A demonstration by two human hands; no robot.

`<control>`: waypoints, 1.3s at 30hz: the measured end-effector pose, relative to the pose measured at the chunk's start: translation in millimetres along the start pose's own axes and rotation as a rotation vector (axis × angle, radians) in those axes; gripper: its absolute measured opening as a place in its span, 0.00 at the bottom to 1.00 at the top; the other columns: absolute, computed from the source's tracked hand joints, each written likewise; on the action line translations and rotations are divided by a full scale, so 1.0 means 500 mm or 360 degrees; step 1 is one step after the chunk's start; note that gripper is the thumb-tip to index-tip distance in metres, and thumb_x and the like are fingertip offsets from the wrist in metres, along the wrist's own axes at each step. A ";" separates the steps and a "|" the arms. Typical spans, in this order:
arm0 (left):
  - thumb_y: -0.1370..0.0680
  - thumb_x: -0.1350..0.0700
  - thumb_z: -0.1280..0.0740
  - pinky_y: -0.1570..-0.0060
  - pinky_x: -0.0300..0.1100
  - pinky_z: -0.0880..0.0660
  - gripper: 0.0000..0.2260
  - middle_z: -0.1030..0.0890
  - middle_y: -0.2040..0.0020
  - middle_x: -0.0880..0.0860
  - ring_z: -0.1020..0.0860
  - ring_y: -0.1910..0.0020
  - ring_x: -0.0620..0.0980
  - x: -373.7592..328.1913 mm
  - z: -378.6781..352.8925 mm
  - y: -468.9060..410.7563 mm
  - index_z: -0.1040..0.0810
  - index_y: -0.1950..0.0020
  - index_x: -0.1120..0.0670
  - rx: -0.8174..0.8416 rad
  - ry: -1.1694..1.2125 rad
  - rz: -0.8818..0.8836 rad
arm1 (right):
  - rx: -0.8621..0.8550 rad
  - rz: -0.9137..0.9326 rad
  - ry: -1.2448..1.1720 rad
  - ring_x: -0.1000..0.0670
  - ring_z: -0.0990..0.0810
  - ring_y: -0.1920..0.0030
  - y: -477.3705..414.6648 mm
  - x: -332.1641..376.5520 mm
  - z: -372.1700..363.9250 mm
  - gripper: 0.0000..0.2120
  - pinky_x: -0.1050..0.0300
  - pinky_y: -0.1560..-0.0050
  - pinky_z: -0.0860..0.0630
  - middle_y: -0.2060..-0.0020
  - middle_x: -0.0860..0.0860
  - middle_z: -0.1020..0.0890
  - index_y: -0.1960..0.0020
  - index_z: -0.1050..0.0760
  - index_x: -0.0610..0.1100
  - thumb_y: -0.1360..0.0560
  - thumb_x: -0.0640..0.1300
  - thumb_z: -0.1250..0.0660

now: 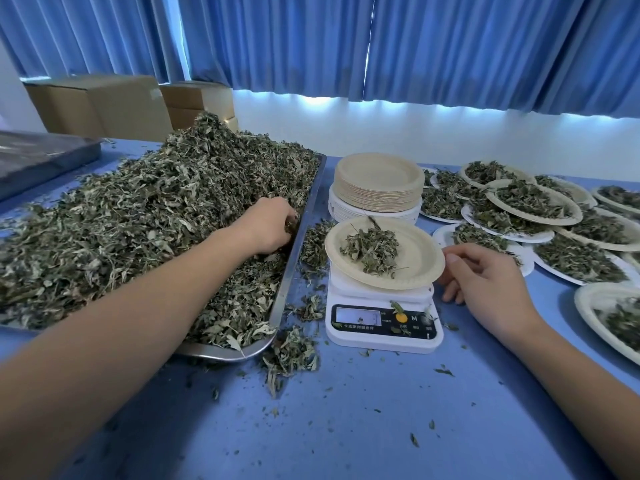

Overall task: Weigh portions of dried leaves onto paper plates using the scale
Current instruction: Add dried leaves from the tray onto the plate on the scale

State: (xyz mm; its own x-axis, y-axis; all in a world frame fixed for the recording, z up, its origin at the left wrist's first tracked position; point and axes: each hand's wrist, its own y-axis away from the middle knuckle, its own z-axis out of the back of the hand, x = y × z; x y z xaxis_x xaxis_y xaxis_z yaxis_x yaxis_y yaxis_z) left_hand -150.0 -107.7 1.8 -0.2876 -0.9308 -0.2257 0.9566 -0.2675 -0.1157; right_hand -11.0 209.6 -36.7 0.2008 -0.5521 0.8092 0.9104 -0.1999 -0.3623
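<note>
A big heap of dried leaves (145,216) fills a metal tray (294,265) on the left. My left hand (268,228) is dug into the heap near the tray's right rim, its fingers curled around a clump of leaves. A white digital scale (382,323) stands in the middle with a beige paper plate (415,258) on it, and a small portion of leaves (370,249) lies on that plate. My right hand (485,277) rests beside the plate's right edge, thumb at the rim, fingers loosely curled and holding nothing.
A stack of unused paper plates (377,183) sits behind the scale. Several filled plates (533,202) overlap at the right. Spilled leaves (291,355) lie on the blue table between tray and scale. Cardboard boxes (100,105) and a second tray (41,157) stand at back left.
</note>
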 end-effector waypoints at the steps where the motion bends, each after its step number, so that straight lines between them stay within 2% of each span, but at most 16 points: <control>1: 0.24 0.65 0.30 0.64 0.41 0.29 0.10 0.19 0.59 0.57 0.22 0.63 0.53 -0.001 0.001 0.003 0.24 0.63 0.53 -0.0006 0.0008 0.0002 | 0.0000 -0.0004 0.0000 0.48 0.19 0.73 0.000 0.000 0.000 0.15 0.62 0.71 0.24 0.70 0.52 0.17 0.51 0.18 0.53 0.16 0.39 0.39; 4: 0.24 0.65 0.29 0.58 0.41 0.26 0.03 0.16 0.51 0.58 0.19 0.55 0.55 0.000 0.007 0.008 0.16 0.52 0.59 -0.0051 0.0037 -0.0005 | -0.0002 -0.0010 -0.0002 0.49 0.20 0.73 -0.001 0.001 0.000 0.14 0.63 0.71 0.25 0.71 0.52 0.17 0.51 0.18 0.52 0.16 0.38 0.39; 6: 0.23 0.63 0.28 0.58 0.37 0.24 0.07 0.16 0.49 0.54 0.18 0.55 0.52 -0.003 0.020 0.009 0.15 0.45 0.58 -0.0141 0.0140 0.0032 | -0.0003 -0.0020 -0.0005 0.49 0.20 0.74 -0.001 0.001 0.001 0.14 0.63 0.71 0.25 0.71 0.52 0.17 0.51 0.18 0.52 0.16 0.38 0.39; 8: 0.23 0.61 0.27 0.65 0.34 0.24 0.04 0.16 0.56 0.50 0.18 0.62 0.47 -0.016 0.045 0.014 0.14 0.49 0.55 -0.0316 0.0349 0.0055 | -0.0002 -0.0037 -0.0014 0.49 0.19 0.73 -0.001 0.001 0.002 0.14 0.63 0.72 0.25 0.70 0.52 0.17 0.51 0.18 0.51 0.16 0.38 0.39; 11: 0.25 0.57 0.24 0.57 0.41 0.22 0.03 0.16 0.61 0.49 0.18 0.61 0.47 -0.059 0.083 0.026 0.14 0.52 0.54 -0.0561 0.0707 -0.0023 | 0.0012 -0.0046 -0.0022 0.49 0.19 0.73 -0.001 0.001 0.003 0.14 0.63 0.71 0.24 0.70 0.52 0.17 0.51 0.18 0.51 0.16 0.38 0.39; 14: 0.27 0.57 0.24 0.58 0.36 0.21 0.07 0.14 0.59 0.50 0.15 0.59 0.47 -0.127 0.098 0.049 0.15 0.49 0.55 -0.0225 0.1280 -0.0184 | 0.0021 -0.0035 -0.0006 0.49 0.19 0.73 -0.001 0.001 0.000 0.13 0.64 0.71 0.25 0.71 0.52 0.17 0.51 0.18 0.50 0.16 0.37 0.39; 16: 0.27 0.57 0.23 0.55 0.39 0.18 0.12 0.13 0.55 0.50 0.14 0.55 0.48 -0.171 0.091 0.053 0.16 0.45 0.56 0.0006 0.1399 -0.0331 | 0.0025 -0.0027 0.0008 0.49 0.19 0.73 -0.001 0.001 -0.001 0.13 0.65 0.70 0.25 0.71 0.53 0.17 0.51 0.18 0.50 0.16 0.38 0.39; 19: 0.28 0.50 0.21 0.50 0.41 0.18 0.18 0.14 0.48 0.48 0.16 0.48 0.45 -0.198 0.078 0.044 0.17 0.40 0.50 0.0162 0.1240 -0.0399 | 0.0028 -0.0040 -0.0006 0.48 0.19 0.72 -0.002 0.000 0.000 0.13 0.61 0.69 0.24 0.70 0.52 0.17 0.51 0.17 0.50 0.16 0.38 0.39; 22: 0.25 0.50 0.24 0.54 0.40 0.17 0.13 0.14 0.48 0.46 0.16 0.49 0.43 -0.171 0.076 0.028 0.16 0.42 0.50 0.0123 0.1253 -0.0335 | 0.0044 -0.0052 -0.0022 0.46 0.19 0.72 -0.003 -0.001 0.003 0.13 0.55 0.66 0.24 0.67 0.49 0.16 0.50 0.17 0.49 0.16 0.38 0.39; 24: 0.22 0.54 0.28 0.53 0.39 0.18 0.07 0.15 0.50 0.45 0.17 0.52 0.42 -0.137 0.080 0.019 0.16 0.44 0.49 -0.0054 0.1206 -0.0268 | 0.0049 -0.0058 -0.0023 0.46 0.19 0.72 -0.003 0.000 0.002 0.13 0.57 0.66 0.24 0.66 0.49 0.16 0.50 0.17 0.48 0.16 0.38 0.38; 26: 0.20 0.56 0.31 0.43 0.43 0.22 0.08 0.16 0.46 0.45 0.19 0.47 0.42 -0.097 0.078 0.005 0.16 0.44 0.49 -0.0356 0.0886 -0.0219 | 0.0053 -0.0064 -0.0007 0.47 0.19 0.72 -0.002 0.001 0.001 0.12 0.62 0.68 0.25 0.66 0.49 0.16 0.50 0.17 0.48 0.16 0.38 0.39; 29: 0.22 0.54 0.33 0.25 0.65 0.47 0.12 0.26 0.29 0.52 0.32 0.26 0.54 -0.033 0.067 -0.016 0.19 0.38 0.47 -0.0679 -0.0082 -0.0034 | 0.0062 -0.0066 0.0017 0.47 0.19 0.72 -0.002 0.004 -0.001 0.13 0.66 0.70 0.26 0.68 0.50 0.16 0.50 0.17 0.48 0.16 0.37 0.39; 31: 0.24 0.51 0.32 0.31 0.75 0.62 0.18 0.38 0.22 0.56 0.45 0.21 0.59 0.007 0.061 -0.031 0.23 0.34 0.43 -0.0631 -0.0539 0.0205 | 0.0069 -0.0053 0.0042 0.47 0.19 0.72 -0.001 0.006 0.000 0.13 0.66 0.70 0.26 0.68 0.51 0.16 0.50 0.17 0.49 0.16 0.37 0.39; 32: 0.25 0.51 0.31 0.33 0.77 0.63 0.20 0.41 0.21 0.57 0.48 0.20 0.62 0.023 0.059 -0.036 0.25 0.33 0.43 -0.0517 -0.0577 0.0344 | 0.0074 -0.0047 0.0054 0.48 0.19 0.72 -0.001 0.006 0.001 0.13 0.67 0.70 0.26 0.69 0.52 0.17 0.50 0.17 0.49 0.16 0.37 0.39; 36: 0.24 0.49 0.28 0.31 0.65 0.34 0.22 0.45 0.22 0.63 0.45 0.24 0.70 0.057 0.029 -0.043 0.28 0.33 0.52 -0.0058 -0.0324 0.0698 | 0.0089 -0.0017 0.0086 0.50 0.19 0.72 0.000 0.007 0.002 0.14 0.66 0.70 0.26 0.70 0.52 0.17 0.51 0.17 0.49 0.16 0.37 0.39; 39: 0.24 0.53 0.28 0.34 0.62 0.30 0.21 0.44 0.23 0.64 0.43 0.26 0.71 0.048 0.011 -0.049 0.29 0.34 0.54 -0.0029 -0.0347 0.0661 | 0.0097 -0.0013 0.0089 0.50 0.19 0.72 -0.001 0.007 0.002 0.14 0.65 0.69 0.25 0.70 0.52 0.17 0.51 0.17 0.51 0.16 0.37 0.39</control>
State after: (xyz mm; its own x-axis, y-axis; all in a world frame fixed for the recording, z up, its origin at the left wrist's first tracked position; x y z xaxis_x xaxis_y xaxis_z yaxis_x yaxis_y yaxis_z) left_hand -179.8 -124.9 4.7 0.1379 -0.9893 -0.0483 0.9871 0.1413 -0.0757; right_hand -10.3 208.5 -33.5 0.1742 -0.5955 0.7843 0.9326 -0.1560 -0.3256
